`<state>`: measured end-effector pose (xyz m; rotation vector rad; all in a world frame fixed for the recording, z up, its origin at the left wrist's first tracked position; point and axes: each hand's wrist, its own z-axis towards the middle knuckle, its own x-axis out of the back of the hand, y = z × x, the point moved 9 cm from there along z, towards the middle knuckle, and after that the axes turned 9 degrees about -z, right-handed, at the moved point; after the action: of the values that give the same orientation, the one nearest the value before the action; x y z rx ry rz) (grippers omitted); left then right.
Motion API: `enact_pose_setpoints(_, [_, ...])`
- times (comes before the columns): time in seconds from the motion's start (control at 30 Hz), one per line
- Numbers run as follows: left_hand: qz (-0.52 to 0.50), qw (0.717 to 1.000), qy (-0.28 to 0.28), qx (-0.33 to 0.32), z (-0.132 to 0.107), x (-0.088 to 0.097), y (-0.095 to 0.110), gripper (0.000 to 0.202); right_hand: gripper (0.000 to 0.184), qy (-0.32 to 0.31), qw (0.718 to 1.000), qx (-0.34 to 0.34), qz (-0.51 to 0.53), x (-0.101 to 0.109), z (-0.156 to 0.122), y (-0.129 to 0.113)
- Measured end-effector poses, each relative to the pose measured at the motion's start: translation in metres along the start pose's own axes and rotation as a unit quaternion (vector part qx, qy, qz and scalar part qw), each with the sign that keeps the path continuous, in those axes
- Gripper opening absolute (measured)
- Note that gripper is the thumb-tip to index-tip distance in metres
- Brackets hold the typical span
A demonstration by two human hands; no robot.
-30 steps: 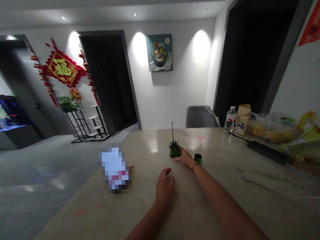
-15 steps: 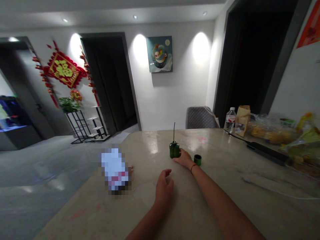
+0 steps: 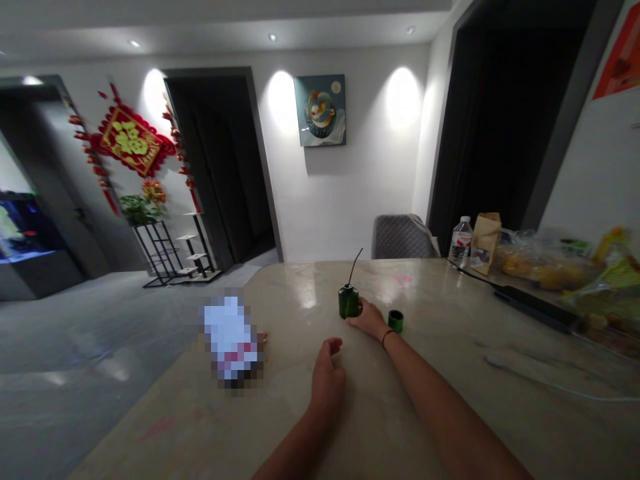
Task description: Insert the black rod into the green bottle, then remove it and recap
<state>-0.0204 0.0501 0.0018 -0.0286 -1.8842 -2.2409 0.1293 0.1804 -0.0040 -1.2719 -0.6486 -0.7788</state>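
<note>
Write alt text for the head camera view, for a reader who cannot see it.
A person's right hand rests on a marble counter, fingers against a small green bottle with a thin black rod tilting from its top. A small green cap stands beside the hand; the loosely curled left hand lies nearer a pixelated white object.
</note>
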Motion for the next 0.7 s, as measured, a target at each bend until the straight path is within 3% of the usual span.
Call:
enact_pose_setpoints(0.2, [-0.003,1.000,-0.003,-0.007,-0.0005,0.0001,0.0021,0.056,0.076,0.056,0.996,0.011,-0.075,0.0081,-0.0027,-0.0052])
enact_pose_setpoints(0.43, [-0.006,1.000,-0.004,-0.028,0.0001,0.0003,0.0024,0.051,0.071,0.039,0.998,0.024,-0.038,0.0049,-0.0024,-0.0023])
enact_pose_setpoints(0.57, [0.005,0.999,-0.005,-0.039,0.0007,-0.0006,0.0052,0.044,0.076,0.051,0.997,0.052,-0.034,0.0065,-0.0025,-0.0070])
enact_pose_setpoints(0.7, [0.019,0.999,-0.003,-0.030,0.0000,-0.0006,0.0047,0.036,0.078,0.029,0.999,0.036,-0.022,0.0024,-0.0021,-0.0025])
